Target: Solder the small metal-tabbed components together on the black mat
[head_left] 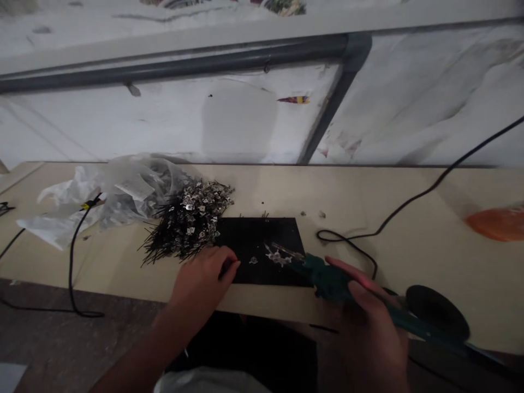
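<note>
My right hand (372, 322) is wrapped round a green soldering gun (331, 281), whose thin metal tip points left over a black mat (257, 234). Under the tip lies a small cluster of silvery bits (279, 257). One separate small metal piece (252, 260) rests on the mat between my hands. At the mat's left edge, my left hand (207, 273) is closed in a pinch; whatever is between thumb and finger is too small to make out. Just beyond it lies a heap of small metal pieces with black wire leads (190, 221).
A crumpled clear plastic bag (139, 188) lies behind the heap. A black cable (413, 204) loops across the table at the right, near an orange object (497, 224). A dark round spool-like thing (438, 311) sits by the front edge. Another cable (72, 256) hangs at the left.
</note>
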Motion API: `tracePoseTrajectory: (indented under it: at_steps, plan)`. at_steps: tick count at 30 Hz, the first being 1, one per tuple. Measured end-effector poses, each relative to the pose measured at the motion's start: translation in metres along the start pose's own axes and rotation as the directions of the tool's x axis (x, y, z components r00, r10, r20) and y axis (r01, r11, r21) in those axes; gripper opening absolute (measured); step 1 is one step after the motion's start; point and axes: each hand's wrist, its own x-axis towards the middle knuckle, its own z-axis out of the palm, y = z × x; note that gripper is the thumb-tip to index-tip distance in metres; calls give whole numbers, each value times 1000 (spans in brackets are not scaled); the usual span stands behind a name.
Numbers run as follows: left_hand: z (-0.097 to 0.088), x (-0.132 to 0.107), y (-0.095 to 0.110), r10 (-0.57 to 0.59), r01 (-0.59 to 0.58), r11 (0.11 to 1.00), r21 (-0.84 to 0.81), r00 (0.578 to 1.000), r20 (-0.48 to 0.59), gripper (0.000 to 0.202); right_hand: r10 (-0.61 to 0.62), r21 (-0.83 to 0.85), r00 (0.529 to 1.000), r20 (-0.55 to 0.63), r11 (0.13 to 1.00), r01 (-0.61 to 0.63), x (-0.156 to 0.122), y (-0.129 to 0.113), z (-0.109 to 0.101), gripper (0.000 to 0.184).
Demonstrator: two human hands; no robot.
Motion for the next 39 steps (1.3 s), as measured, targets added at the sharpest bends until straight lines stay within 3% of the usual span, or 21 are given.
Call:
tracePoseTrajectory:
  at_steps: [4,8,13,23,27,32,39]
  plan:
    - [11,-16,-10,10,-9,996,-92,1000,5,6,-33,-209,995,96,976,52,-9,-5,0,26]
    - [15,-23,-17,88,-89,980,-175,996,-15,13,-33,-378,991,127,922,80,-5,-6,-4,28]
    - [19,-22,-19,110,-123,972,-202,991,-72,12,-105,-508,960,261,830,229,4,-1,-16,28]
    - [36,-12,-7,178,-214,972,-101,942,-285,13,-201,-543,932,303,767,342,5,-1,-13,21]
    - [37,-10,-6,181,-214,973,-86,939,-292,15,-219,-568,932,288,745,350,6,-2,-13,23]
    - [38,-9,-7,182,-214,974,-80,940,-289,15,-169,-557,948,269,776,296,4,0,-14,24]
    - [39,-9,-7,195,-224,971,-82,943,-271,14,-208,-586,941,269,739,331,3,-8,-7,23]
